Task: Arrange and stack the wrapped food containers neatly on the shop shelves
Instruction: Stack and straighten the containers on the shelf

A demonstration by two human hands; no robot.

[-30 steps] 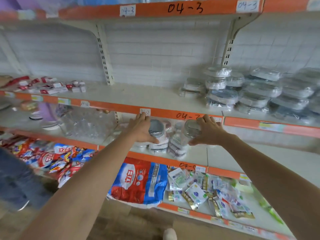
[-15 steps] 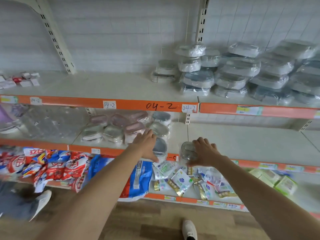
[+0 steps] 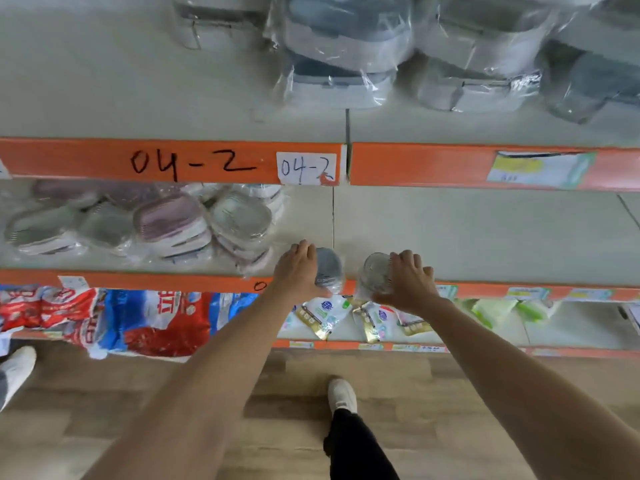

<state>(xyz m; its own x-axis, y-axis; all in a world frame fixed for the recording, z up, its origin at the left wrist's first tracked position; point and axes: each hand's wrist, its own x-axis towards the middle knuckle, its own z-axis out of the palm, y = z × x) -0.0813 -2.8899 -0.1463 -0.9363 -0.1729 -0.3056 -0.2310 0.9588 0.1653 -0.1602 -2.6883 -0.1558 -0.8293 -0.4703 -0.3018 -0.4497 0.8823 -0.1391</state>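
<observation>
1. We see two wrapped containers at the front edge of the middle shelf (image 3: 485, 233), just below and to the right of the "04-2" paper label (image 3: 306, 168): a grey-lidded container (image 3: 328, 269) and a clear-lidded container (image 3: 375, 273). What either holds cannot be made out through the plastic wrap.
2. Our left hand (image 3: 297, 270) grips the grey-lidded container from its left side, fingers curled over the top and thumb low at the shelf's orange edge. Our right hand (image 3: 410, 280) grips the clear-lidded container from its right side, fingers curled over the lid. The two containers sit just beside each other with a narrow gap between, neither touching the other.
3. To the left of the label and under it, a heap of wrapped pink and grey containers (image 3: 166, 223) lies on the same shelf, its nearest piece just beside our left hand.
4. Above the label, the upper shelf (image 3: 138, 91) carries stacked grey-and-white lunch boxes in plastic film (image 3: 339, 57), running off to the right.
5. Below the label, the lower shelf bears red and blue bags (image 3: 145, 320) to the left and small sachets (image 3: 323, 315) directly under our hands.
6. Far beneath the label, a white shoe (image 3: 342, 396) stands on the wood-look floor (image 3: 104, 410); another white shoe (image 3: 17, 370) shows at the left edge.
</observation>
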